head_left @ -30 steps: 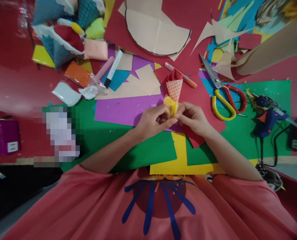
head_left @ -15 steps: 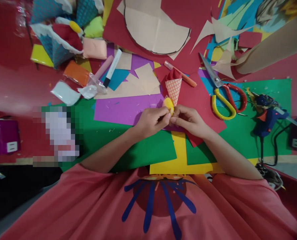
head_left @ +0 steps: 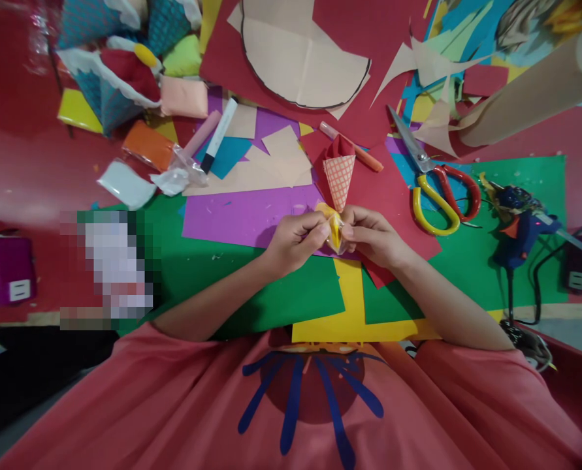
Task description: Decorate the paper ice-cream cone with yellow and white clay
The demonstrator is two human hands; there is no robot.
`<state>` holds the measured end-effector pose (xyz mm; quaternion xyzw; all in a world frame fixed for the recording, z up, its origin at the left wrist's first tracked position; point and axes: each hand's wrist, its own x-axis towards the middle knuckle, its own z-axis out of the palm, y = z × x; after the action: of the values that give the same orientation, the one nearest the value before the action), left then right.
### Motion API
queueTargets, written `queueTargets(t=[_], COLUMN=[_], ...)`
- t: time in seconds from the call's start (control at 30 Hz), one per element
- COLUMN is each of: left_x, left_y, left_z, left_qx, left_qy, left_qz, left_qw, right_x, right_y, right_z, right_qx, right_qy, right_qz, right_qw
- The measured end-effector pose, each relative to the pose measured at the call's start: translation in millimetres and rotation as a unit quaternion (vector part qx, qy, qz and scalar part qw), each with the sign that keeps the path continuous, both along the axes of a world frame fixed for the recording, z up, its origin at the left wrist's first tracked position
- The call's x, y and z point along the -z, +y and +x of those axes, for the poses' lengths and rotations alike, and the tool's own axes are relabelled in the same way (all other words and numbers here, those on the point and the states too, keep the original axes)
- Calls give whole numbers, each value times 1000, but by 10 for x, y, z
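Note:
Between my two hands is a small clear plastic packet with something yellow inside [head_left: 336, 234], perhaps modelling clay. My left hand [head_left: 298, 241] pinches its left edge with thumb and fingers. From the other side, my right hand [head_left: 371, 235] grips the packet's right edge. Just beyond my fingertips lies a small paper cone [head_left: 339, 179] with a pink lattice pattern and a red filling at its wide end. Purple paper [head_left: 232, 219] and red paper [head_left: 393, 215] lie beneath.
Scissors [head_left: 422, 160] with red and yellow handles lie right of the cone. A blue glue gun [head_left: 520, 238] with a cord rests farther right. Markers, packets of coloured clay [head_left: 183, 96] and blue cones [head_left: 107, 98] sit at left. A rolled beige sheet [head_left: 520, 98] is at upper right.
My hands have drawn slightly apart and turned the packet, so its clear, opened-out end now faces me. The yellow contents show between the thumbs.

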<state>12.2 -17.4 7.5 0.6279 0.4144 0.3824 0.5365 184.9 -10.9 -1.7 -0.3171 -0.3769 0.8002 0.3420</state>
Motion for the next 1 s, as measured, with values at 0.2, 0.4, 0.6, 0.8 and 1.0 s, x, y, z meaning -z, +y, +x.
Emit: queueTargets(t=[0.2, 0.4, 0.6, 0.8, 1.0], left_x=[38, 134, 179, 175, 153], left_y=[81, 202, 178, 178, 193], left_z=[-86, -163, -169, -162, -187], left_qx=[-20, 38, 69, 56, 44], left_qy=[55, 183, 228, 283, 244], left_qz=[138, 247, 215, 198, 187], left_qw=[989, 951, 947, 937, 951], right_x=[-7, 14, -56, -130, -123], right_y=[9, 26, 58, 119, 146], right_z=[-5, 14, 54, 100, 124], right_qx=[31, 31, 21, 20, 14], right_qy=[-19, -25, -79, -175, -190], right_qz=[22, 13, 72, 149, 156], right_qw=[999, 999, 994, 973, 969])
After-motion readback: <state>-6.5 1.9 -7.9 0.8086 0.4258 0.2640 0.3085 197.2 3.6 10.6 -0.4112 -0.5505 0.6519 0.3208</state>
